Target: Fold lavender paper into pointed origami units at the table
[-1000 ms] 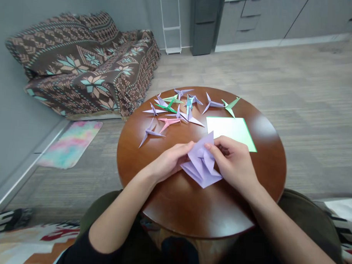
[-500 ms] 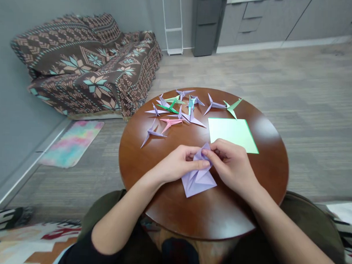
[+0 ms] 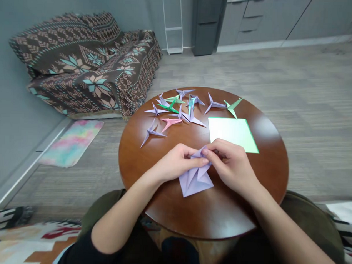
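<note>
Pinched near the top by left hand [image 3: 177, 163] and right hand [image 3: 232, 160]: pale purple paper [image 3: 196, 185], creased in the middle, cornered below.

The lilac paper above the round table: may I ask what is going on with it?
A person's left-hand grip and right-hand grip both pinch the upper part of a partly folded lilac paper, whose wider end points toward the person. This happens over a round wooden table. Farther back, mostly to the left, lie origami birds. A pale green paper lies beyond the right hand.
</note>
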The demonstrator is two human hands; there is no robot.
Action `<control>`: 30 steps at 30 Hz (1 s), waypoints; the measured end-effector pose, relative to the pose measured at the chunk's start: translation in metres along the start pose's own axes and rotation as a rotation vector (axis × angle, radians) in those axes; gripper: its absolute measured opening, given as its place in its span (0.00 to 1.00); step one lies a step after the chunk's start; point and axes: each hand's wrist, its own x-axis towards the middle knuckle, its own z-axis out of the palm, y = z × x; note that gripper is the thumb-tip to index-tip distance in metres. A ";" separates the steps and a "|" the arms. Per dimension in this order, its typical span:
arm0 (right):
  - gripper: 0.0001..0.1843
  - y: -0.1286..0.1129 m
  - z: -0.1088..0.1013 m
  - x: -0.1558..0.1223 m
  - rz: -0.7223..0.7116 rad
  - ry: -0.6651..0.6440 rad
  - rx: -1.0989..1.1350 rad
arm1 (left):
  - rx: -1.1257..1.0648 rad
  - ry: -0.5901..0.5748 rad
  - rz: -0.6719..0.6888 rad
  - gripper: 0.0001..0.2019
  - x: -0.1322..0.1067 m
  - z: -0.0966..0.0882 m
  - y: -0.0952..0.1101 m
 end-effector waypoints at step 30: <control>0.13 0.010 -0.003 0.002 0.249 -0.024 -0.079 | -0.094 0.046 0.099 0.22 0.000 0.004 0.003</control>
